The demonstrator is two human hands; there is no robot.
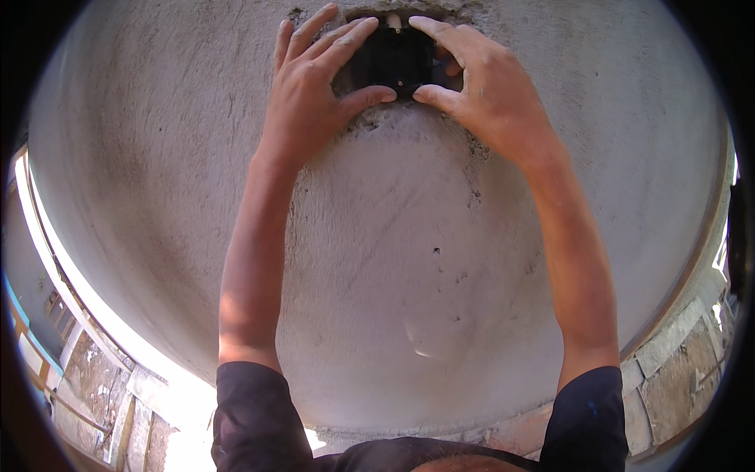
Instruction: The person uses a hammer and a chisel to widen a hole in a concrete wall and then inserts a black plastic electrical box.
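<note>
A black square electrical box [399, 59] sits in a rough-edged hole high on the plastered wall [377, 228]. My left hand [311, 86] grips its left side, thumb at the lower edge and index fingertip near the upper edge; the other fingers spread toward the wall. On the opposite side my right hand [495, 90] holds it in the same way, with thumb below and index finger above. Its remaining fingers curl behind and are partly hidden. A short pale stub [395, 21] shows at the box's top edge, between my index fingertips.
Broken plaster [370, 119] rims the hole. Small pits [436, 251] mark the wall lower down. Planks and debris [118, 409] lie at the lower left, and slabs or boards [668, 354] at the lower right.
</note>
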